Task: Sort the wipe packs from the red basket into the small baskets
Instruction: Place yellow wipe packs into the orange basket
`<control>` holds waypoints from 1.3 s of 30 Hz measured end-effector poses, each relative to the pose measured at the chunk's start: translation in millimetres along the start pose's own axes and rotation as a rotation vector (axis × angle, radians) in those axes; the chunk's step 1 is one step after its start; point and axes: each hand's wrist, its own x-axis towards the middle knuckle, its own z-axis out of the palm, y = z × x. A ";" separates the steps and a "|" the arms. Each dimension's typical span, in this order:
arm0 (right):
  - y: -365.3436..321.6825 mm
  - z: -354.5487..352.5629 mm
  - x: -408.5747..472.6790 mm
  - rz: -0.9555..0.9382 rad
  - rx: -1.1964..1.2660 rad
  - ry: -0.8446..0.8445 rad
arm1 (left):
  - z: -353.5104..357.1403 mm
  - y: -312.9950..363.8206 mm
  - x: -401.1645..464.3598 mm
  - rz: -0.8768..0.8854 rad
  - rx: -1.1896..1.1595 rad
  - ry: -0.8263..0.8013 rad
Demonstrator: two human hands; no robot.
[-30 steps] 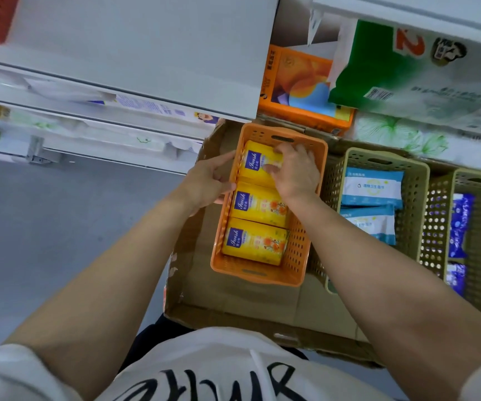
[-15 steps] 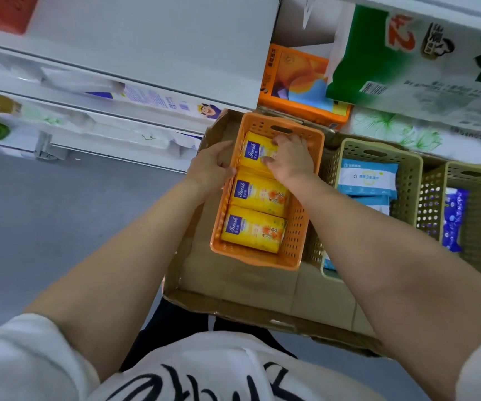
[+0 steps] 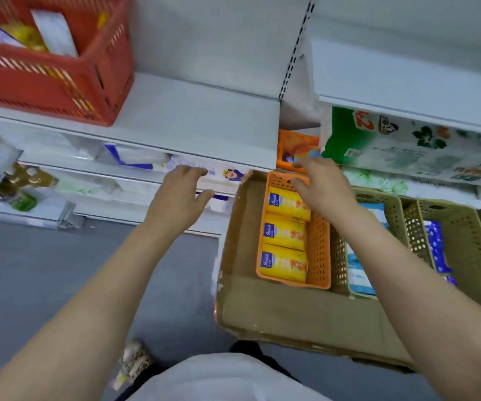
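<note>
The red basket [image 3: 59, 79] stands on the white shelf at the upper left, with several wipe packs [image 3: 54, 33] inside. An orange small basket [image 3: 318, 247] in a cardboard box holds three yellow wipe packs [image 3: 284, 233] in a row. Right of it, one beige basket [image 3: 378, 198] holds light-blue packs [image 3: 359, 270], and another beige basket [image 3: 470, 253] holds dark-blue packs [image 3: 437, 247]. My left hand [image 3: 180, 198] hovers empty, fingers relaxed, left of the box. My right hand [image 3: 321, 186] hangs above the orange basket's far end, holding nothing.
The cardboard box [image 3: 276, 314] sits on the grey floor [image 3: 45, 270]. A white shelf edge [image 3: 193, 134] juts out above my hands. Green-and-white tissue packages [image 3: 407, 146] and an orange package [image 3: 297, 149] fill the low shelf behind the baskets. Bottles [image 3: 22, 186] stand at far left.
Both hands have let go of the yellow pack and the orange basket and lifted up. My left hand moved leftward. The view tilted up, bringing the red basket into sight.
</note>
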 end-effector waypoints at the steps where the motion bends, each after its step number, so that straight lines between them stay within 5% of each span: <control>1: -18.4 -5.6 -10.7 -0.015 0.020 0.050 | -21.9 -13.3 -6.9 0.030 0.021 0.027; 9: -194.3 0.0 -73.2 -0.061 0.111 0.291 | -180.2 -140.6 -53.6 0.188 0.227 0.169; 16: -332.3 18.2 -55.3 -0.152 0.206 0.231 | -255.2 -237.9 -57.6 0.191 0.292 0.196; 39: -478.9 30.8 324.2 -0.202 0.146 0.119 | -375.6 -368.6 260.1 0.206 0.279 0.190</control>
